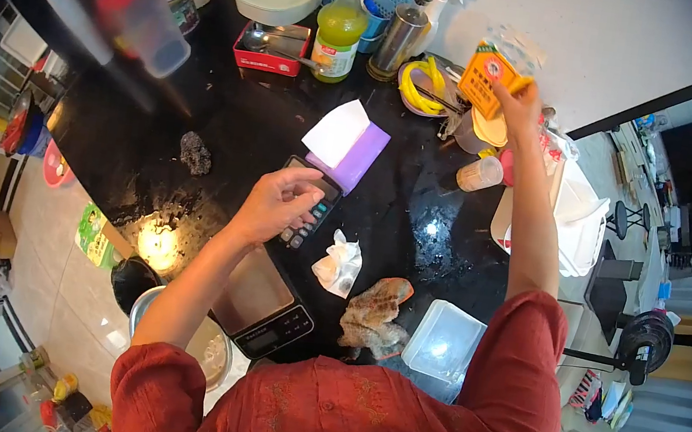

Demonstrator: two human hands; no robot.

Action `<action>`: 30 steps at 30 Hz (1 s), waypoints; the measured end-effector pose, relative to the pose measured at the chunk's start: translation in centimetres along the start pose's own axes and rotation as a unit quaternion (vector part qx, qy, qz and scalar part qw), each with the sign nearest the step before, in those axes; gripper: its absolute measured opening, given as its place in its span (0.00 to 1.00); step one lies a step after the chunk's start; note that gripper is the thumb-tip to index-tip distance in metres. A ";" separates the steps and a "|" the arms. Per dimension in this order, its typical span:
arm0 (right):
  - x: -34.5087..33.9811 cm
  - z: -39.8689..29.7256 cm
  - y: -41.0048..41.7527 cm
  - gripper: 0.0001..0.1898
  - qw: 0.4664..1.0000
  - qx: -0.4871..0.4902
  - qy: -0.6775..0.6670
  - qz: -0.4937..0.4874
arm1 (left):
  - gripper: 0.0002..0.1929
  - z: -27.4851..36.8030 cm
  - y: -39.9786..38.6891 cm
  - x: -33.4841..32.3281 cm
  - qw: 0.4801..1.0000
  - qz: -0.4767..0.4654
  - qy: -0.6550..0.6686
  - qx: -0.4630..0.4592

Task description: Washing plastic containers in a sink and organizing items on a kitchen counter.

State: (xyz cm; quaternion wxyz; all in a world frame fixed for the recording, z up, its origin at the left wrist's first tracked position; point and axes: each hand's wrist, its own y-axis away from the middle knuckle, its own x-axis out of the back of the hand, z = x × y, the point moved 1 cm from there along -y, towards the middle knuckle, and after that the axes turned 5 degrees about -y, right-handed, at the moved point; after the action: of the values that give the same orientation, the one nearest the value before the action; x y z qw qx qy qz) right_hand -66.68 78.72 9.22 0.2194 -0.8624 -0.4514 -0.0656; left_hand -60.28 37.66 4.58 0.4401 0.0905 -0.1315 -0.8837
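Note:
In the upper right, my right hand [521, 111] grips an orange packet [486, 76] that bears writing. The packet is raised above a bowl and a tub near the wall. My left hand [278, 203], fingers loosely curled and with nothing visible in it, hovers over a dark calculator [301, 226] and hides part of it. Touching or very near the calculator's far end is a purple tissue pack [364, 155] with a white sheet [339, 132] sticking out. Below my left hand lies a digital kitchen scale [258, 300], partly covered by my forearm.
Crumpled tissue [339, 265], a stained cloth [374, 319] and a clear plastic container [445, 339] lie near me. A metal bowl [220, 377] is beside the scale. Along the back stand a green drink bottle [340, 29] and a red box [267, 62] with spoons. White tubs [574, 221] stand right.

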 end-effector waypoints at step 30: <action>-3.8 -0.8 5.2 0.17 0.951 0.057 0.304 -0.015 | 0.21 -2.4 -8.1 1.5 0.914 0.144 -0.370 -0.082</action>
State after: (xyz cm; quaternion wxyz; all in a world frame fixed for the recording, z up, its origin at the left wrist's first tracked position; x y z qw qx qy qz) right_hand -64.68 72.91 7.10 0.3941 -0.7806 -0.3794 -0.3024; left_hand -66.63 40.80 -0.34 0.4880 -0.2991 -0.2237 -0.7889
